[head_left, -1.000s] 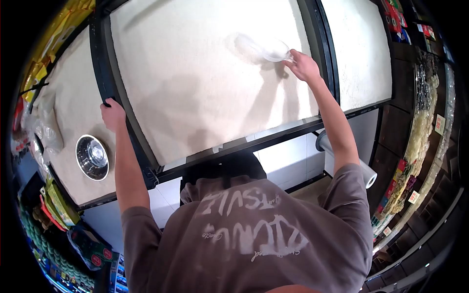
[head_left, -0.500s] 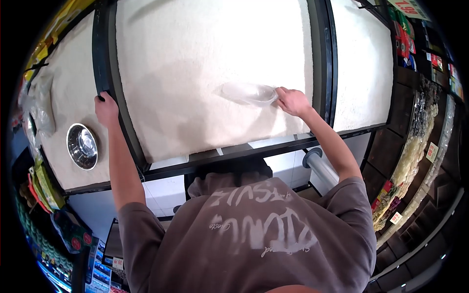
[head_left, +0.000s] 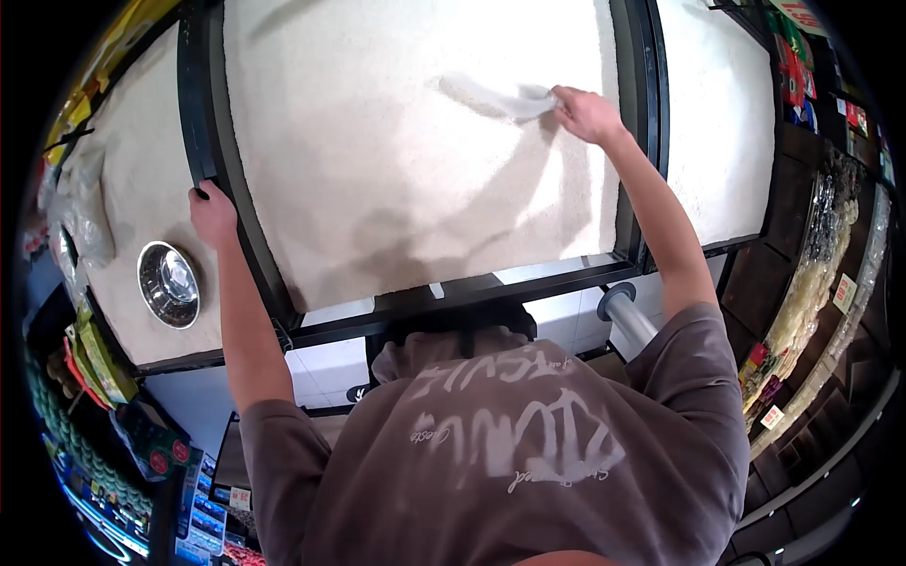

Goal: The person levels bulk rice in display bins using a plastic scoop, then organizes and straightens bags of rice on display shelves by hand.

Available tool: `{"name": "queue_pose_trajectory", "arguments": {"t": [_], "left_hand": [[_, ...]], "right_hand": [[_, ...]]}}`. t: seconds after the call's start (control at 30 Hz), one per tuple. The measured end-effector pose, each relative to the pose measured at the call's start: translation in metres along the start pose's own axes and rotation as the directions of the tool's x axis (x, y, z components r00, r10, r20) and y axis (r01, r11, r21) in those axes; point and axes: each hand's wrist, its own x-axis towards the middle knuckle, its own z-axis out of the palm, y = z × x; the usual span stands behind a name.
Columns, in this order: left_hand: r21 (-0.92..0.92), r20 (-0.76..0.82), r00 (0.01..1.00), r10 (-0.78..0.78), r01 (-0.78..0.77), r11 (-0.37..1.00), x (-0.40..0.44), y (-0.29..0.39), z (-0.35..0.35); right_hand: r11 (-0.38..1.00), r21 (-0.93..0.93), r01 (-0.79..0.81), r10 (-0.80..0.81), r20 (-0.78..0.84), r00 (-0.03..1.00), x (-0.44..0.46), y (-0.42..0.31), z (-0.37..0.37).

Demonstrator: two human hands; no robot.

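Note:
My right hand (head_left: 589, 114) is closed round the handle end of a translucent plastic scoop (head_left: 519, 104). The scoop's body points left and lies against a pale, rice-like bed of grain (head_left: 377, 160) in the middle bin; whether it carries any grain I cannot tell. My left hand (head_left: 215, 215) is wrapped round the black frame bar (head_left: 195, 113) along that bin's left side. A shiny metal bowl (head_left: 170, 285) sits on the pale grain of the left bin, just left of my left forearm.
Clear plastic bags (head_left: 87, 208) lie at the left bin's far side. Black rails (head_left: 651, 132) divide the bins, and another pale-filled bin (head_left: 713, 141) stands to the right. A shelf of packaged goods (head_left: 802, 302) with price tags runs down the right. Below the front rail is a clear cylinder (head_left: 630, 316).
My right hand has pushed the scoop away from me, up across the grain and slightly right. The scoop has tilted. My left hand stays on the bar.

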Motion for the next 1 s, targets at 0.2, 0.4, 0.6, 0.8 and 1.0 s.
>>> {"name": "queue_pose_trajectory", "arguments": {"t": [0.2, 0.4, 0.6, 0.8, 1.0], "left_hand": [[-0.003, 0.024, 0.999, -0.027, 0.027, 1.000, -0.004, 0.005, -0.004], [0.025, 0.010, 1.000, -0.008, 0.008, 1.000, -0.004, 0.004, -0.002], [-0.014, 0.009, 1.000, 0.000, 0.000, 1.000, -0.001, 0.002, -0.001], [0.023, 0.015, 1.000, -0.014, 0.014, 1.000, -0.001, 0.003, 0.000], [0.029, 0.004, 1.000, -0.023, 0.023, 0.999, -0.003, 0.006, -0.002]], "right_hand": [[0.969, -0.050, 0.241, -0.235, 0.102, 0.967, -0.049, -0.031, 0.023], [0.996, -0.014, -0.087, 0.082, -0.212, 0.974, 0.024, 0.002, -0.006], [0.991, -0.061, 0.121, -0.118, 0.048, 0.992, -0.041, -0.025, 0.042], [0.960, -0.072, 0.271, -0.265, 0.083, 0.961, -0.065, -0.039, 0.054], [1.000, 0.002, -0.013, 0.013, -0.185, 0.983, 0.012, -0.031, 0.017]]}}
